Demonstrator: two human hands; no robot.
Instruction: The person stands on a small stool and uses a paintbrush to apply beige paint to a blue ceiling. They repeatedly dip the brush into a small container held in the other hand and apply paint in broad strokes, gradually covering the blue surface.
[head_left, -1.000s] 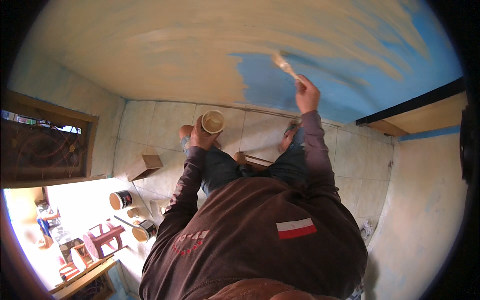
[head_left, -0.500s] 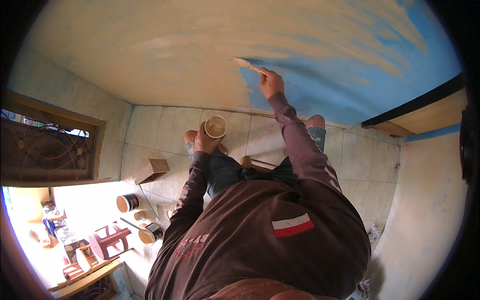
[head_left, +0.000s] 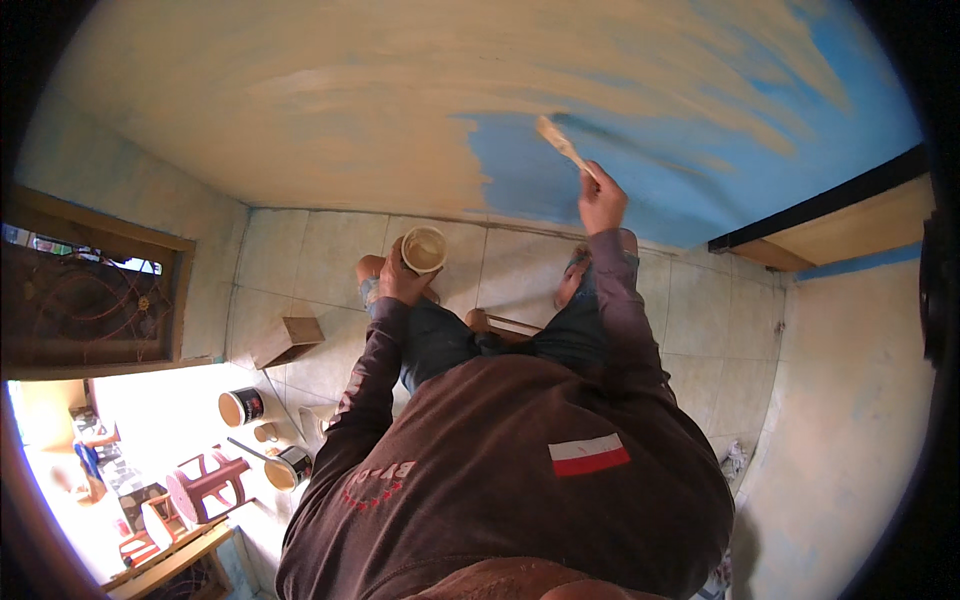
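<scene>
Mostly beige: wall (head_left: pixel 350 120) appears covered at left, streaky upper right; blue patch (head_left: pixel 510 165) remains, low. Right hand (head_left: pixel 602 200) grips brush (head_left: pixel 563 145) at patch; left hand (head_left: pixel 402 284) clasps cup (head_left: pixel 424 249) over floor (head_left: pixel 335 240).

The right hand (head_left: pixel 603 200) holds a paintbrush (head_left: pixel 563 143) at a slant over the blue part of a wall (head_left: pixel 300 130) streaked with beige. The left hand (head_left: pixel 401 280) grips a round tub (head_left: pixel 424 249) above the tiled floor (head_left: pixel 515 265), where two buckets (head_left: pixel 240 407) stand near a reddish stool (head_left: pixel 184 497).
</scene>
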